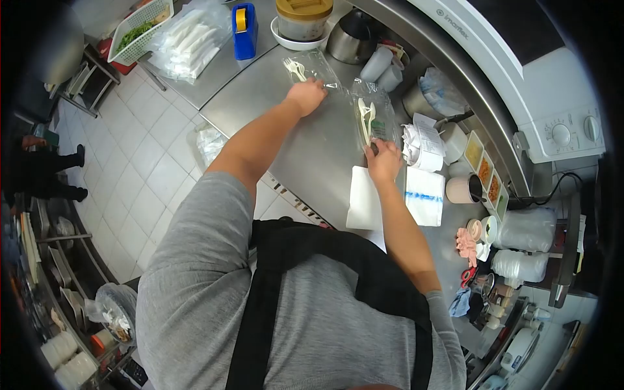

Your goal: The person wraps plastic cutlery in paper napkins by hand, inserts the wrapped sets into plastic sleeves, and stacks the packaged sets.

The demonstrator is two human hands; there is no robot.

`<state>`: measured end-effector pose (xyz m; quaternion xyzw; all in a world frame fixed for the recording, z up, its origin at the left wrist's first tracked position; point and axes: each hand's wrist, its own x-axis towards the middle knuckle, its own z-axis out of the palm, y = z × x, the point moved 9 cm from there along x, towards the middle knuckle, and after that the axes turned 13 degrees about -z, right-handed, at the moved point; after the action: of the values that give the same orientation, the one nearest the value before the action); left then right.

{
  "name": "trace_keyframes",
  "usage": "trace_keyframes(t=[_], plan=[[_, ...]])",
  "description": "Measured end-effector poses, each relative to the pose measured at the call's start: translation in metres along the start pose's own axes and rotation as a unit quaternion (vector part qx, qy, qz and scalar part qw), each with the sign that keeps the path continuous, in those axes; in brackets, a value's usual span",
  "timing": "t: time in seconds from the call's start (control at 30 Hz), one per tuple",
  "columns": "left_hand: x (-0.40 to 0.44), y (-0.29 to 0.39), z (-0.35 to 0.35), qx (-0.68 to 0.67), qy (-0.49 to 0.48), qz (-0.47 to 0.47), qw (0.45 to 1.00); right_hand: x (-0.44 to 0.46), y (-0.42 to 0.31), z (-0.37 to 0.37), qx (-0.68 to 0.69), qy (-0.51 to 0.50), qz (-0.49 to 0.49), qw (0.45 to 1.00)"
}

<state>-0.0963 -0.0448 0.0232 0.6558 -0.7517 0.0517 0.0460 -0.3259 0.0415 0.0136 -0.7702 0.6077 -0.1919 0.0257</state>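
My left hand (308,97) is closed at the lower end of white plastic forks (294,68), which lie with a clear plastic bag (318,65) on the steel counter. Its fingertips are partly hidden. Closer to me on the right, my right hand (385,161) pinches the handle ends of more white plastic cutlery (366,117). That cutlery rests on or in another clear bag (383,104); which of the two I cannot tell. Under my right wrist are a white folded napkin (364,201) and a white packet with a blue stripe (424,203).
A blue tape dispenser (244,39), a tub with a yellow lid (304,26) and a steel jug (351,38) stand at the back. Paper slips (426,143), a cup (463,188) and food trays (484,170) line the right. Another person's legs (65,172) show far left.
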Motion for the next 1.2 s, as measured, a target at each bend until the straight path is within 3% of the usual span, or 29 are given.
trace_keyframes(t=[0.13,0.23,0.33,0.43,0.53,0.63,0.73,0.83,0.87,0.93,1.03,1.17,1.2], plan=[[-0.004,-0.006,-0.009,-0.032,0.061,0.034,0.997,0.004,0.006,-0.006,-0.008,0.019,0.082,0.996],[-0.032,0.020,-0.037,-0.079,0.160,0.158,0.971,0.010,0.027,0.006,0.164,0.060,0.046,0.984],[-0.080,0.069,-0.044,-0.102,0.087,0.283,0.950,0.008,0.041,0.003,0.229,0.095,0.047,0.968],[-0.141,0.105,-0.060,-0.139,0.091,0.347,0.923,0.015,0.068,0.012,0.270,0.107,0.061,0.955],[-0.165,0.119,-0.037,-0.169,0.011,0.342,0.924,0.013,0.060,-0.009,0.271,0.125,0.051,0.953],[-0.160,0.127,-0.055,-0.233,0.095,0.268,0.930,0.010,0.044,-0.026,0.144,0.099,-0.007,0.985],[-0.121,0.144,-0.064,-0.353,0.057,0.141,0.923,-0.002,0.047,-0.032,0.199,0.118,-0.008,0.973],[-0.077,0.146,0.015,-0.260,-0.061,-0.016,0.963,-0.005,0.081,-0.009,0.272,0.082,0.053,0.957],[-0.073,0.145,0.019,-0.249,-0.053,-0.007,0.967,-0.009,0.091,-0.012,0.269,0.082,0.041,0.959],[-0.069,0.143,0.021,-0.226,-0.040,0.022,0.973,-0.029,0.102,-0.024,0.408,-0.012,0.141,0.902],[-0.067,0.134,0.011,-0.299,-0.021,0.023,0.954,-0.068,0.143,-0.052,0.527,0.010,0.151,0.836],[-0.094,0.096,-0.025,-0.392,0.087,0.078,0.912,-0.118,0.208,-0.049,0.420,0.004,0.166,0.892],[-0.108,0.079,-0.037,-0.394,0.109,0.080,0.909,-0.115,0.224,-0.047,0.342,0.047,0.087,0.935]])
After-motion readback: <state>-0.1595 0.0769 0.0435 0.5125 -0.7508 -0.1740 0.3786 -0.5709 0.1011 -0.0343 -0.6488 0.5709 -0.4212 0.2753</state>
